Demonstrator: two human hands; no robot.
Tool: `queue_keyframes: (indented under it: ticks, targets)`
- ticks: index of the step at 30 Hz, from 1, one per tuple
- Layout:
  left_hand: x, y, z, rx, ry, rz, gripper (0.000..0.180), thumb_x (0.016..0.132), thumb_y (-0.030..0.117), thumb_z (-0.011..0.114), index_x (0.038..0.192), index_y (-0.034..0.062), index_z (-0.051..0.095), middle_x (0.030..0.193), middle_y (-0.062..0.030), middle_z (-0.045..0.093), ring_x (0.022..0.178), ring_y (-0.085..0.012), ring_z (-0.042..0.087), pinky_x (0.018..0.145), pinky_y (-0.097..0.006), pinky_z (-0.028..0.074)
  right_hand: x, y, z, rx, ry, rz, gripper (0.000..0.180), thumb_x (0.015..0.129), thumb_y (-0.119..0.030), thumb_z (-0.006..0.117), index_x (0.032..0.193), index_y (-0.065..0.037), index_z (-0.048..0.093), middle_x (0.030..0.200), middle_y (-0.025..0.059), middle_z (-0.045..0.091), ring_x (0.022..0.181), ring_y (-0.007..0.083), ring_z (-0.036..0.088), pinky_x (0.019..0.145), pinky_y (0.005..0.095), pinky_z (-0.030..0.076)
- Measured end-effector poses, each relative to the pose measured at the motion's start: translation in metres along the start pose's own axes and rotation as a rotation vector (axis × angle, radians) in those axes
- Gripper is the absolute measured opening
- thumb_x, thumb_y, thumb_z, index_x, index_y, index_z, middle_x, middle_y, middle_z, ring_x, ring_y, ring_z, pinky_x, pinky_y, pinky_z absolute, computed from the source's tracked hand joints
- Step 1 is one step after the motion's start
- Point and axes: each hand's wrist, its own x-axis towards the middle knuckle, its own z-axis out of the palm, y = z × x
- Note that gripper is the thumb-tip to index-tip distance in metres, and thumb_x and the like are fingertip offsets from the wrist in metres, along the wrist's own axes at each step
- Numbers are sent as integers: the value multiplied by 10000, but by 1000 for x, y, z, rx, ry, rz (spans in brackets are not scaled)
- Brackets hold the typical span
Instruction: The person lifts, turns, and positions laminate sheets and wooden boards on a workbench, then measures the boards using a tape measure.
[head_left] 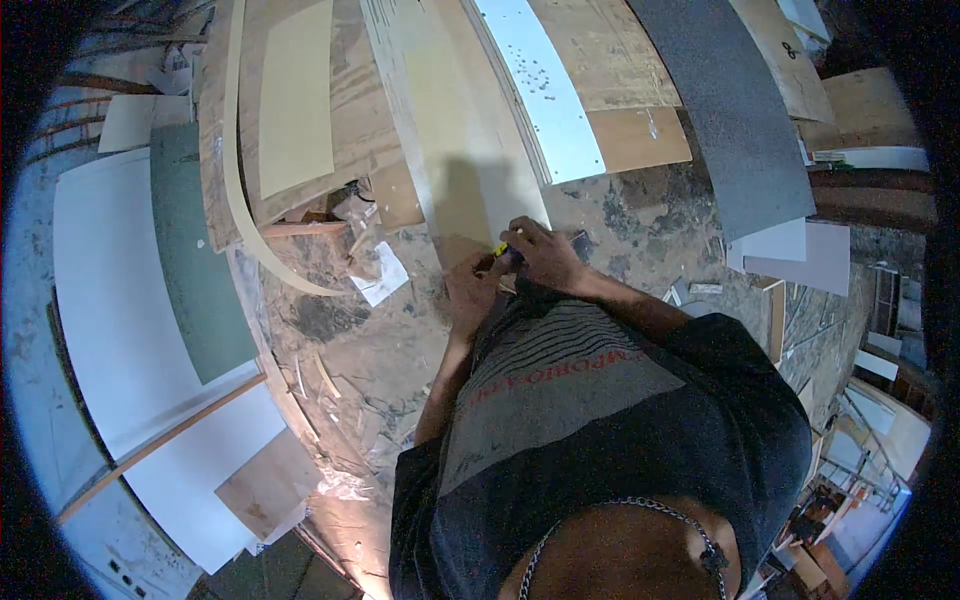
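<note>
My two hands meet just in front of my chest, at the near end of a long pale board (455,130). Between them is a small black-and-yellow tool (508,254) that looks like a tape measure. My right hand (545,256) is closed around it from the right. Fingers bent, my left hand (472,295) pinches it from the left, by the board's near left corner. The fingers partly cover the tool, and whether any tape is drawn out cannot be seen.
Right of the board lie a white perforated panel (545,90) and a dark grey sheet (740,120). A thin curved strip (240,190) bends down at the left. White paper (382,275) and offcuts litter the stained floor (640,210). Large white sheets (110,300) lean at far left.
</note>
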Motion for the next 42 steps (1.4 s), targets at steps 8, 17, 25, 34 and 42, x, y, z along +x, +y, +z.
queue_keyframes:
  ticks: [8,17,25,34,42]
  targets:
    - [-32,-88,0,-163,-157,-83,271,871,259,624,960,5,656,761,-168,666,665,-217,651,611,-349,487,-18,23,48,-265,-3,-510,435,814,-280,627,1229,-174,548,1124,82,554,1042,270,562,751,371,537]
    - [-24,-127,-20,223,145,-121,273,898,284,552,938,29,641,844,-193,663,785,-346,647,681,-419,492,-44,72,48,-358,-50,-293,419,782,-200,603,1197,-170,546,1072,66,500,1051,238,523,701,363,536]
    - [-24,-153,9,10,99,-241,355,935,348,499,1021,27,625,944,-195,658,861,-382,632,727,-445,484,-50,71,50,-402,-168,-166,417,788,-162,559,1203,-170,515,1197,80,500,1154,259,503,736,377,559]
    - [-29,-152,14,132,101,-156,364,950,316,500,1136,11,569,980,-190,643,878,-301,628,765,-408,486,-50,76,54,-409,-88,-221,383,800,-152,522,1181,-182,524,1075,56,497,1041,227,530,700,343,558]
    - [-36,-139,11,-88,75,-157,373,916,240,579,1215,28,507,990,-188,641,955,-244,610,821,-359,477,-58,90,58,-386,-93,-226,486,821,-152,534,1293,-245,465,1082,72,469,1082,236,505,578,329,524]
